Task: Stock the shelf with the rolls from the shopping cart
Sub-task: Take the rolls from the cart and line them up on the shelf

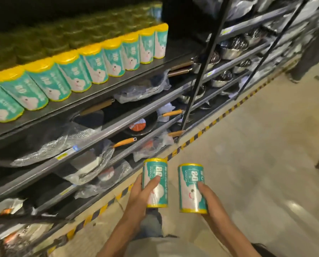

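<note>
Head view: left hand grips a teal roll with yellow ends, upright; right hand grips a second roll, upright, just beside the first, not touching. Both held over the floor in front of the shelf. Top shelf carries a row of matching rolls. Lower shelves: wrapped pans, orange handles.

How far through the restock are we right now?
Done: a front row of teal rolls lines the top shelf, with more behind. In hand: the left hand grips one roll, the right hand another roll, neither shelved yet. Left: the cart is out of view, so its remaining stock is unknown.
</note>
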